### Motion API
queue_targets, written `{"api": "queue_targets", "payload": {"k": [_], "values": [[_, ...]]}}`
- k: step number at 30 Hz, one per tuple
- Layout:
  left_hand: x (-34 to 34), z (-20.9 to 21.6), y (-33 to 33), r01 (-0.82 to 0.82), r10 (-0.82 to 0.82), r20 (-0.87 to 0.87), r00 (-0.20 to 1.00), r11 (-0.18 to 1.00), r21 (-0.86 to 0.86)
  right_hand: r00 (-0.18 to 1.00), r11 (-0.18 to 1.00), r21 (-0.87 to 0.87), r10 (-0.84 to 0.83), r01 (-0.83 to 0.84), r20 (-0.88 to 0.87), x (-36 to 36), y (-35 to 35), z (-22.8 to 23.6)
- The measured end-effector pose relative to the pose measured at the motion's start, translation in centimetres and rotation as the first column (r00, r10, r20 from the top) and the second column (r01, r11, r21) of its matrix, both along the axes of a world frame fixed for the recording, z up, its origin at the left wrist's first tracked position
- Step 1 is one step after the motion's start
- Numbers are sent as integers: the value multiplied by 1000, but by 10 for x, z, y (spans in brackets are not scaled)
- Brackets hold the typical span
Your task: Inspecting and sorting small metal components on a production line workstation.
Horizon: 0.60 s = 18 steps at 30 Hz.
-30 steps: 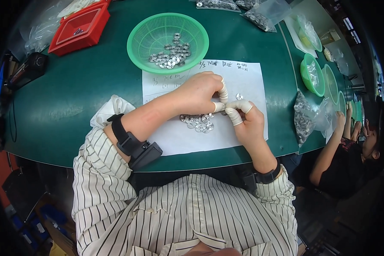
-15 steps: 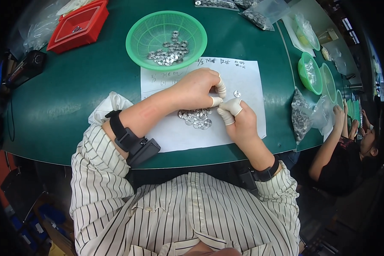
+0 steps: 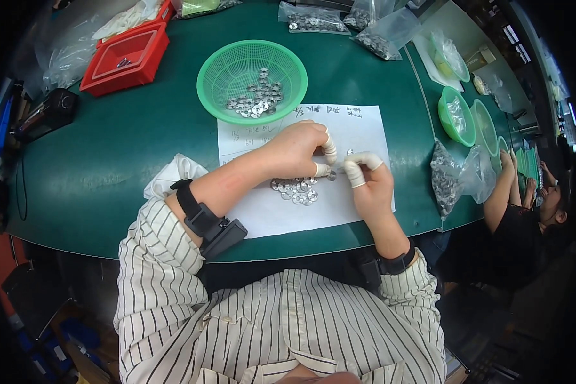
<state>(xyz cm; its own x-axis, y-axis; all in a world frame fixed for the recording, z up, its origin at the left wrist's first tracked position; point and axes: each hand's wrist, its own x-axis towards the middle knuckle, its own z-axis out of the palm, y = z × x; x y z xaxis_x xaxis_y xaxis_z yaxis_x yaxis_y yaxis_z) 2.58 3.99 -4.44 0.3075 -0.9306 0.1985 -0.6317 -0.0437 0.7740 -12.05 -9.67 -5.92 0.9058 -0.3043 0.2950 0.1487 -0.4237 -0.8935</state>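
Near the worktop's (image 3: 141, 160) front edge there's a loose, overlapping pile of shiny round metal discs (image 3: 294, 190) with center holes, sitting on white paper (image 3: 281, 222). Right hand (image 3: 373, 182) has thumb and forefinger tips nearly together; can't tell if anything's pinched. Left hand (image 3: 294, 152) is loosely curled, thumb tip right at a single disc (image 3: 331, 175), grip unclear. Farther back, a green mesh basket (image 3: 200, 83) holds more discs (image 3: 256, 102).

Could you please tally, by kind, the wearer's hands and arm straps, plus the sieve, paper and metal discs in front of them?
Hands: 2 (left hand, right hand)
Black arm straps: 2
Green sieve: 1
Paper sheet: 1
Total: 6, leaving out the metal discs, which overlap too much to count.
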Motion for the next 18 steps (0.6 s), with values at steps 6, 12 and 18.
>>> {"api": "queue_targets", "payload": {"k": [6, 12, 18], "values": [[4, -4, -3, -74, 65, -241, 968, 997, -28, 992, 991, 107, -75, 86, -97, 2, -3, -1], [2, -4, -3, -84, 75, -210, 975, 996, -37, 995, 998, -43, -40, 36, -94, 4, 4, 7], [2, -4, -4, -87, 78, -175, 981, 995, -44, 997, 985, -174, -30, 18, -65, 6, 5, 7]]}}
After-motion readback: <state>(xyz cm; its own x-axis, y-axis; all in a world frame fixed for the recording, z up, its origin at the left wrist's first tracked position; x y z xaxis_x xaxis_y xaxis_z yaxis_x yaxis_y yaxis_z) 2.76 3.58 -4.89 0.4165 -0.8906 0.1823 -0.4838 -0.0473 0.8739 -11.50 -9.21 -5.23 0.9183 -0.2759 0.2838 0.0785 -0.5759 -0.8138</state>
